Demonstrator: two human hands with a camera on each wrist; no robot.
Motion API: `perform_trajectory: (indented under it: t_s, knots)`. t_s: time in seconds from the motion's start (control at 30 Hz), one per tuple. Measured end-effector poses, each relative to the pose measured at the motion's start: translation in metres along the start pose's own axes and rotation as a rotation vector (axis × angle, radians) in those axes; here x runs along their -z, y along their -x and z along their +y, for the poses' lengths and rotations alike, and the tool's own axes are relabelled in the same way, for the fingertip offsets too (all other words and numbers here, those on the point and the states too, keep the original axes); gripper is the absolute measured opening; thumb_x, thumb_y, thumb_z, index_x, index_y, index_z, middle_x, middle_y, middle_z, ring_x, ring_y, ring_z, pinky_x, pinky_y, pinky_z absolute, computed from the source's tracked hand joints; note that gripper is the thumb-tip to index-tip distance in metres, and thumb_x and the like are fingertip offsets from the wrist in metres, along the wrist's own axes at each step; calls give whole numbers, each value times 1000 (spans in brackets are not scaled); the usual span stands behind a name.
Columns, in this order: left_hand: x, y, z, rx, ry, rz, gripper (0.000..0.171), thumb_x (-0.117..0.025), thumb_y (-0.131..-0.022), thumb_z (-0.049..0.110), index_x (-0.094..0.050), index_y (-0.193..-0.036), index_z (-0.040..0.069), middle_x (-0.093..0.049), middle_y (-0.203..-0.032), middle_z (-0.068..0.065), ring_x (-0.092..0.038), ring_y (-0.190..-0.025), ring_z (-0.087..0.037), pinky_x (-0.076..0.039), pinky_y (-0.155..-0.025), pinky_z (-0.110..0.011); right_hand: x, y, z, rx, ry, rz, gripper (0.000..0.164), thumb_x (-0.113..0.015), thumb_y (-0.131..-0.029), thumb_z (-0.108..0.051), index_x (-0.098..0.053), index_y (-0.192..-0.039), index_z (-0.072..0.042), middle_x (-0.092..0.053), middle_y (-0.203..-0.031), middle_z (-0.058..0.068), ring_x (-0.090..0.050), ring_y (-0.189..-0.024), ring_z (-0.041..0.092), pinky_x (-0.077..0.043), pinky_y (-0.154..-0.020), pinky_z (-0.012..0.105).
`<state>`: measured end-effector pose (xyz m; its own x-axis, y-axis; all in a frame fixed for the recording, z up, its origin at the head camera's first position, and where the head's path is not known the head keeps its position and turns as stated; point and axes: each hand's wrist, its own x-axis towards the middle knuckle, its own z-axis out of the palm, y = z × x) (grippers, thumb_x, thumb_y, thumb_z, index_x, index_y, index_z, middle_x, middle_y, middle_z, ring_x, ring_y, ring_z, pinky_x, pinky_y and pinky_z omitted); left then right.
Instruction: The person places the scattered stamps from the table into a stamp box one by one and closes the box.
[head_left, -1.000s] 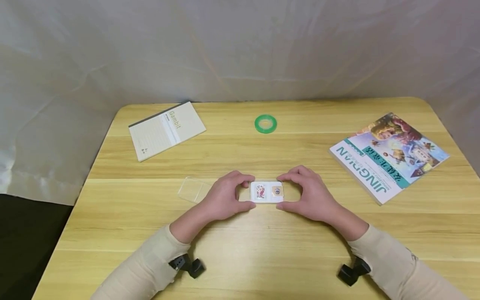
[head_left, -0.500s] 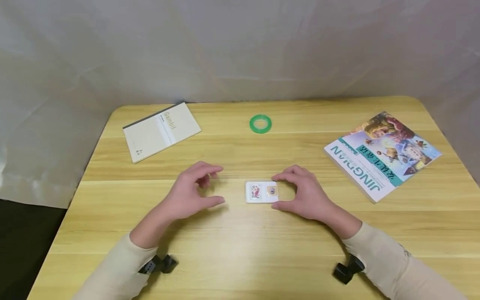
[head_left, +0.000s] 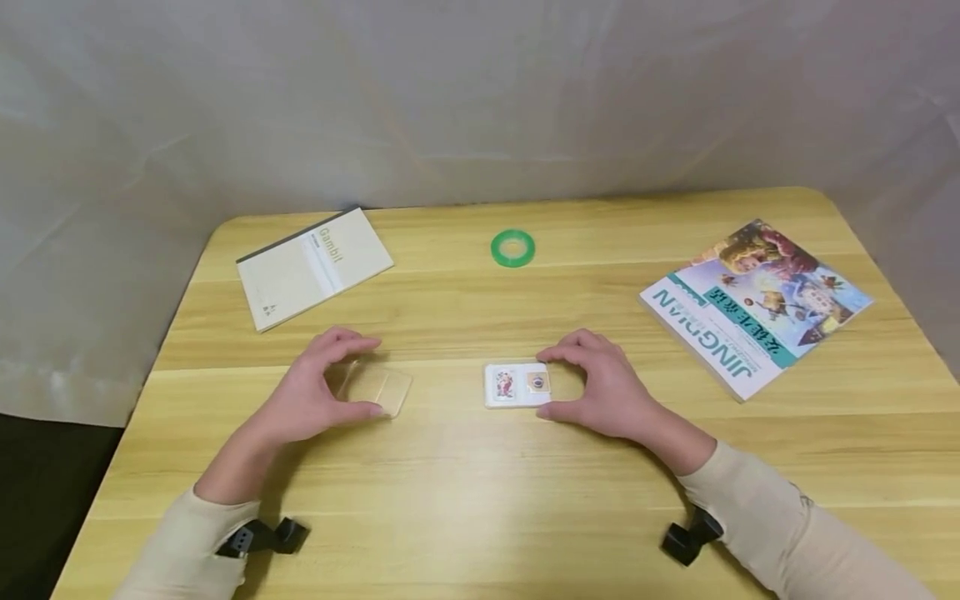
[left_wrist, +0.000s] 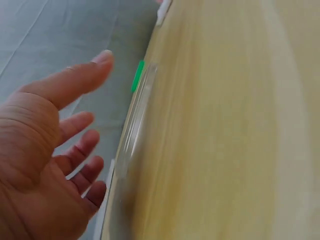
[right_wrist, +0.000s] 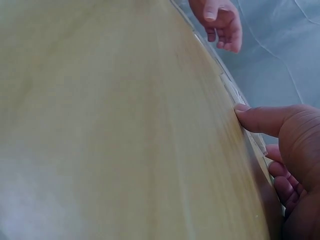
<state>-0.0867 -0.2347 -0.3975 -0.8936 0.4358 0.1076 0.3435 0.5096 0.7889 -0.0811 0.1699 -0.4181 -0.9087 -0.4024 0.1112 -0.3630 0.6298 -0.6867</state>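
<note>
Left hand (head_left: 303,402), spread and empty, partly hides a clear plastic cover (head_left: 393,392); right hand (head_left: 603,392) pinches a white case (head_left: 521,385), covering corners.

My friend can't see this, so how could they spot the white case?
On the wooden table, find the person's right hand. It pinches the white case at one end; unlike the clear piece near the left hand, it shows two small pictures.

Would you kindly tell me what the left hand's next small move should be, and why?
I'd probably lower the left hand and close its grip on the clear plastic piece: the left wrist view seems to show a gap between them, and the piece lies loose on the table, while the right hand pinches the white case.
</note>
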Motion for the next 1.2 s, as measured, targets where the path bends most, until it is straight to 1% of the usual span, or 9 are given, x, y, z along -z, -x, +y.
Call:
perform_trajectory:
  t_s: [0.13,0.27,0.37,0.5,0.73,0.97,1.13,1.2]
  knots:
    - [6,3,-8,12,-28,-67,79,-97,-63,24,-63,-132,11,-52,-126,-2,-46,-117,-24,-34,-99,-51,-2,-1,0,0,-6,-2,62,-94,-66,-40,-72,-119,-20,-57,-108,-4,-51,-101,18,-32,-93,48]
    - [11,2,-11,22,-55,-128,78,-97,-64,24,-63,-133,12,-50,-129,-2,-43,-121,-27,-31,-101,-55,-1,0,-2,-14,-4,-6,61,-94,-66,-40,-71,-120,-20,-56,-109,-6,-51,-102,18,-32,-94,48]
    - [12,0,-11,30,-72,-158,76,-96,-65,21,-63,-132,11,-50,-129,-4,-41,-122,-31,-30,-102,-56,0,0,-2,-21,3,-11,61,-94,-67,-40,-71,-120,-20,-55,-109,-7,-51,-102,18,-32,-94,47]
    - [12,-3,-11,36,-84,-184,72,-96,-65,19,-65,-130,10,-51,-126,-4,-39,-120,-32,-31,-99,-53,1,0,-2,-27,7,-14,62,-94,-66,-40,-71,-120,-20,-55,-109,-6,-51,-102,18,-32,-94,47]
    - [12,-3,-12,50,-87,-198,65,-96,-65,20,-69,-124,13,-54,-121,-3,-38,-117,-29,-32,-97,-50,0,1,-2,-24,-2,-5,63,-95,-65,-39,-72,-120,-19,-56,-108,-4,-51,-100,19,-32,-92,47]
    - [11,-3,-12,59,-93,-187,61,-96,-65,28,-70,-119,16,-56,-117,-1,-39,-116,-26,-33,-95,-49,0,0,-2,-27,8,-13,61,-94,-66,-39,-71,-120,-20,-55,-108,-5,-51,-100,18,-32,-92,46]
    - [10,-5,-10,71,-69,-176,61,-96,-66,25,-69,-119,17,-54,-118,0,-39,-115,-25,-33,-96,-49,0,0,-3,-39,15,-22,60,-93,-67,-39,-71,-120,-21,-54,-109,-6,-50,-101,18,-32,-93,45]
    - [9,-5,-9,66,-56,-164,60,-95,-67,24,-67,-119,17,-54,-120,1,-40,-116,-24,-32,-98,-49,0,0,-3,-41,16,-24,60,-93,-67,-40,-71,-120,-21,-54,-109,-7,-50,-101,18,-32,-92,45]
